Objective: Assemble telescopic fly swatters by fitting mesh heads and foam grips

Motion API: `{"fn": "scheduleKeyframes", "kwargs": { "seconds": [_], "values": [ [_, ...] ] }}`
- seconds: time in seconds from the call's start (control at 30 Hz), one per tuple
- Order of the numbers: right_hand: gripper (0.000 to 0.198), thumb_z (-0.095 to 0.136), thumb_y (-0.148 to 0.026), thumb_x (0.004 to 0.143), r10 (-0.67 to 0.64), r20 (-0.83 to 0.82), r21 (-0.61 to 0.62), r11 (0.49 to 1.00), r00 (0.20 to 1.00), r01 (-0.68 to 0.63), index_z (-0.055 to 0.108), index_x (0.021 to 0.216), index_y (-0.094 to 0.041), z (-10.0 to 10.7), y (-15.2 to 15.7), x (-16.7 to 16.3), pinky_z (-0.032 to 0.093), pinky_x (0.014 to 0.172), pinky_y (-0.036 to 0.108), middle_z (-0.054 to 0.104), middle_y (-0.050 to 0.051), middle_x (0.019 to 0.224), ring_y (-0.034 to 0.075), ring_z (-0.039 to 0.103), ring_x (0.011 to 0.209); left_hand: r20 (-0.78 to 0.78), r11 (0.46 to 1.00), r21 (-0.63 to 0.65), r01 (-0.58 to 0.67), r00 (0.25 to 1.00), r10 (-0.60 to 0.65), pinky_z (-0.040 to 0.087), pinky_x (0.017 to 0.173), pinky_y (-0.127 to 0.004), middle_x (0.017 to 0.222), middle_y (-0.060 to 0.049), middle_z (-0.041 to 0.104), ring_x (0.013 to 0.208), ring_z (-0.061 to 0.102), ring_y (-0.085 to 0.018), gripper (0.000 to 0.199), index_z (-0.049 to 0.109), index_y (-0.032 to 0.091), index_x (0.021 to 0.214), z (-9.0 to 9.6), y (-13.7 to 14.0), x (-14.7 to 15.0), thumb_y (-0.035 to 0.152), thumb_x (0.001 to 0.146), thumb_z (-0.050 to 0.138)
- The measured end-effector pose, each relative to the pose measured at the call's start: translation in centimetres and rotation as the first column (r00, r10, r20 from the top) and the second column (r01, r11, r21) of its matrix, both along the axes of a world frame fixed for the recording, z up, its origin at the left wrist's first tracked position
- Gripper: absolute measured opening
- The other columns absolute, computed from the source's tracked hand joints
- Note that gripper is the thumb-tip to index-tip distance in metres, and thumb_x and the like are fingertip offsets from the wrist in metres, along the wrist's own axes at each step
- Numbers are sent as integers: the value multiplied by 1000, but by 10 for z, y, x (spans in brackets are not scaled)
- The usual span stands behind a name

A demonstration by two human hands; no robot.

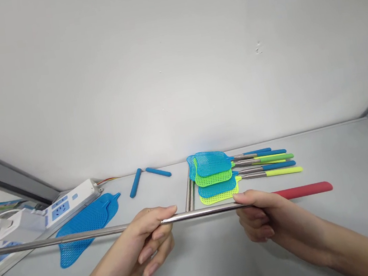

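Observation:
A long telescopic metal rod (pixel 201 212) with a red grip (pixel 309 189) at its right end lies level across the view, above the table. My left hand (pixel 153 238) pinches it left of the middle, thumb on top and fingers curled below. My right hand (pixel 263 218) holds it just left of the red grip, closed in the same way. The rod's far left end runs out of view. Behind it lies a stack of blue and green fly swatters (pixel 211 164), handles pointing right. Bare metal rods (pixel 189 194) lie beside the stack, partly hidden.
Loose blue swatter heads (pixel 82 221) lie at the left, beneath the rod. Two blue grips, one upright-slanted grip (pixel 136 183) and one flatter grip (pixel 158 172), lie near the wall (pixel 174 66). A white power strip (pixel 82 193) with plugs stands at the left edge.

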State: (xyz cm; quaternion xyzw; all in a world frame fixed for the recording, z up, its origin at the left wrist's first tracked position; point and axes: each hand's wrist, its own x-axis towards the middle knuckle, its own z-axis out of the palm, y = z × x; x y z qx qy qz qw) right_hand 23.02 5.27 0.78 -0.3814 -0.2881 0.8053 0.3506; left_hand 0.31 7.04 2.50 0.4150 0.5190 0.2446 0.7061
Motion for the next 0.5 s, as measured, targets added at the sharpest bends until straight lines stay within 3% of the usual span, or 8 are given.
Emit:
{"fn": "scheduleKeyframes", "kwargs": {
  "seconds": [0.5],
  "values": [
    [36,47,-31,76,10,25,-25,1000,1000,-10,25,51,-18,-6,3,2,15,48,25,19,-5,52,7,14,45,-49,995,95,1,999,4,32,56,-25,26,8,16,30,19,-8,48,22,20,37,-3,-1,-6,36,77,43]
  ]
}}
